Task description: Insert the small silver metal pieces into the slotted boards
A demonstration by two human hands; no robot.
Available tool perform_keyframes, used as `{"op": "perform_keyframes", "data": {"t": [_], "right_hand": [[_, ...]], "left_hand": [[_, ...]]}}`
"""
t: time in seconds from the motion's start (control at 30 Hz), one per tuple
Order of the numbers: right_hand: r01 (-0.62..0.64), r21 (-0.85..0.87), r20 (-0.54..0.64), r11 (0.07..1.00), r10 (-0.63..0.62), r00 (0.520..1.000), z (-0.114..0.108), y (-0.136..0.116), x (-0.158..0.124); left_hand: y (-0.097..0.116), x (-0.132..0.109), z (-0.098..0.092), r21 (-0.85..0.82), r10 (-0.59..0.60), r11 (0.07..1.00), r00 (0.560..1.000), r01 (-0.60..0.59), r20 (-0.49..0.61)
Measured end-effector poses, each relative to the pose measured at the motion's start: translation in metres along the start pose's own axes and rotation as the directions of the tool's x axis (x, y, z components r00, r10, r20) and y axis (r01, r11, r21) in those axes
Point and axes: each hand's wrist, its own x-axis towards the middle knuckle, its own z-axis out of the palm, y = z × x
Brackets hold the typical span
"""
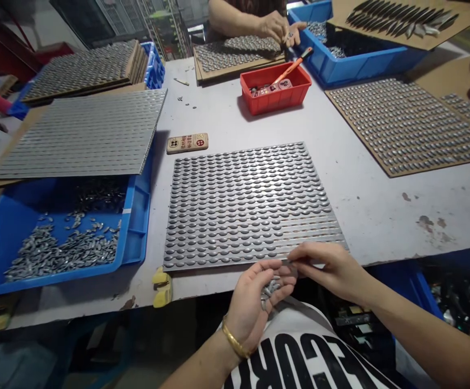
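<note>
My left hand (255, 300), with a gold bangle at the wrist, is cupped palm up and holds a small pile of grey metal pieces (270, 292). My right hand (326, 270) pinches a small metal piece between thumb and fingers, just over the near edge of a ribbed metal sheet (246, 205). Rows of oval grey pieces cover most of that sheet, and its nearest rows look bare. Both hands are close together at its front edge.
A blue crate (131, 227) of loose metal pieces sits left, partly under a stacked ribbed sheet (84, 135). Beyond are a red tray (275, 89), a small wooden block (187, 143), filled boards, and a co-worker's hands (275, 28). A yellow clamp (162, 287) grips the table edge.
</note>
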Motion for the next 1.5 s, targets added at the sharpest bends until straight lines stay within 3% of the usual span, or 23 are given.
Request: {"op": "perform_keyframes", "data": {"t": [0.07,0.13,0.33,0.57,0.87,1.0,1.1,1.27,1.37,1.5], "right_hand": [[-0.088,0.081,-0.08,0.993,0.094,0.992,0.0,0.008,0.001],[-0.089,0.1,-0.128,0.991,0.101,0.987,0.002,0.015,0.003],[-0.009,-0.133,-0.269,0.991,-0.028,0.963,0.02,0.024,0.019],[0.047,-0.27,-0.26,0.962,-0.12,0.958,0.026,0.025,0.027],[0.069,-0.455,-0.195,0.888,-0.175,0.965,0.026,0.033,0.029],[0.081,-0.367,-0.217,0.927,-0.17,0.961,0.023,0.029,0.024],[0.052,-0.161,-0.229,0.986,-0.088,0.969,0.021,0.019,0.013],[-0.096,0.253,-0.029,0.963,0.107,0.994,0.024,0.0,-0.005],[-0.095,0.246,-0.027,0.965,0.104,0.994,0.025,-0.008,-0.008],[0.051,0.074,-0.052,0.996,-0.047,0.998,0.019,-0.005,-0.006]], "left_hand": [[0.006,-0.006,-0.004,-0.086,0.058,0.994,0.996,-0.063,-0.063],[0.008,-0.009,-0.009,-0.138,0.132,0.979,0.983,-0.149,-0.127],[-0.009,-0.006,-0.016,-0.122,0.003,0.992,0.995,-0.015,-0.095],[-0.011,-0.002,-0.01,-0.027,-0.067,0.997,0.998,0.067,-0.008],[-0.015,0.007,-0.01,0.004,0.022,1.0,0.999,-0.022,-0.048],[-0.013,0.011,-0.008,-0.004,0.106,0.994,0.992,-0.107,-0.069],[-0.013,0.012,-0.006,-0.009,0.129,0.991,0.987,-0.131,-0.099],[-0.018,0.015,-0.005,0.069,0.157,0.986,0.986,-0.152,-0.06],[-0.021,0.016,-0.003,0.125,0.173,0.978,0.983,-0.165,-0.059],[-0.02,0.014,-0.002,0.124,0.134,0.984,0.989,-0.126,-0.06]]}}
